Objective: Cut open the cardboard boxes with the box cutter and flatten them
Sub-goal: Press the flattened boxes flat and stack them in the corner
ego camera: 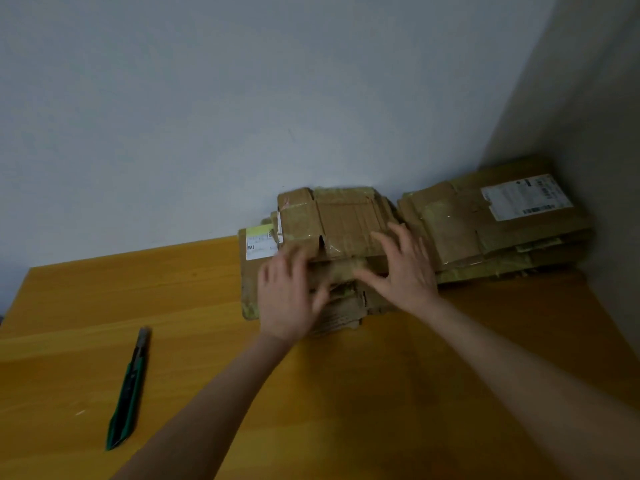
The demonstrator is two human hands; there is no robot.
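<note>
- Two piles of flattened brown cardboard sit at the far edge of the table [173,299], against the wall [207,98]. The centre pile [346,216] lies mid-frame, with the right pile [502,237] just beside it.
- The centre pile shows creased flaps, glossy tape strips and a white-and-yellow label [260,241] at its left edge.
- The right pile carries a white printed shipping label [526,196] on top.
- The left hand [289,296], slightly blurred, lies flat with straight fingers on the centre pile's near edge.
- The right hand [403,268] is splayed wide, palm down on the same pile.
- The box cutter [128,389], slim and green-black with a grey metal tip, lies at lower left, well apart from both hands.
- The table is smooth orange-yellow wood grain, and the wall is plain pale grey.
</note>
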